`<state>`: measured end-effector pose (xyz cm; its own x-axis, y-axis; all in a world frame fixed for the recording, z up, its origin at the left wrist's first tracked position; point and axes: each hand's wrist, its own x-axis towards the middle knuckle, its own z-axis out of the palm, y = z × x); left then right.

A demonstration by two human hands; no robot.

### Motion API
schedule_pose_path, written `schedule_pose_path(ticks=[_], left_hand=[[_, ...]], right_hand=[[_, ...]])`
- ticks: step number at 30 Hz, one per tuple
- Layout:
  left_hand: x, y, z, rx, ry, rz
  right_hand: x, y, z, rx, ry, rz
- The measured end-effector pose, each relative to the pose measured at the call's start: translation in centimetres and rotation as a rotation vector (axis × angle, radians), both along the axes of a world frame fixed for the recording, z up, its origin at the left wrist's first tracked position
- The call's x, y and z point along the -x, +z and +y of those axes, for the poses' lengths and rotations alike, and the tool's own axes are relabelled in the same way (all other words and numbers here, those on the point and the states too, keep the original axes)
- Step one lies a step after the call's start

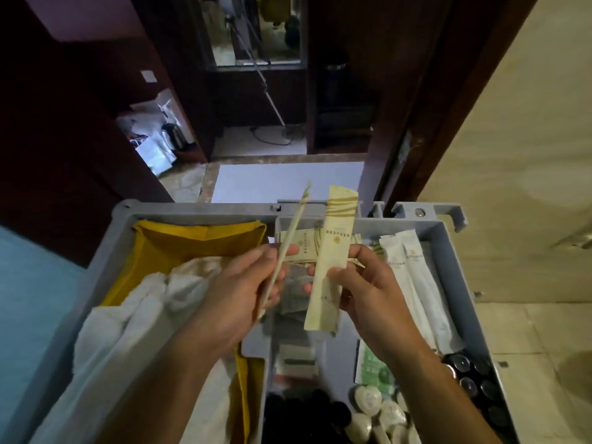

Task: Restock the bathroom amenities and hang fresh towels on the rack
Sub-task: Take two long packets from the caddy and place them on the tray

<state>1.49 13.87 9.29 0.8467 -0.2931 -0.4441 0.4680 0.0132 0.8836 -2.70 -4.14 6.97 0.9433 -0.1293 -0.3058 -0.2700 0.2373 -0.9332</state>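
I stand over a grey housekeeping cart (448, 251). My right hand (371, 290) grips a long cream amenity packet (333, 251) with gold stripes, held flat and upright. Seen edge-on, a second thin cream packet (290, 238) is pinched in my left hand (237, 296) and tilts up to the right. More packets of the same kind (301, 248) lie in the cart compartment just behind my fingers. White towels (137, 312) are heaped in the yellow-lined bin (192, 238) on the cart's left.
White sachets (413, 270) fill the right compartment. Dark bottle caps (477, 379), round white soaps (371, 408) and a green packet (374, 370) sit nearer me. Beyond the cart a doorway opens on a dark room with a white mat (282, 181). A beige wall (519, 123) stands right.
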Motion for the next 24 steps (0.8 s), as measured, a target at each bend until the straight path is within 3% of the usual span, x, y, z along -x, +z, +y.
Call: schedule_pose_path(ticks=[4,12,24], left_hand=[[1.5,1.6,4.0,-0.258,0.113,-0.148],[9.3,6.6,16.0,-0.401,0.421,-0.373],[35.1,11.8,32.7,-0.581,0.815,-0.498]], right_hand=[[-0.8,2.3,3.7,0.095,0.128,-0.075],[1.2,7.4,14.9,0.191,0.46,-0.235],[17.9,13.3,35.3,0.172,0.921,-0.496]])
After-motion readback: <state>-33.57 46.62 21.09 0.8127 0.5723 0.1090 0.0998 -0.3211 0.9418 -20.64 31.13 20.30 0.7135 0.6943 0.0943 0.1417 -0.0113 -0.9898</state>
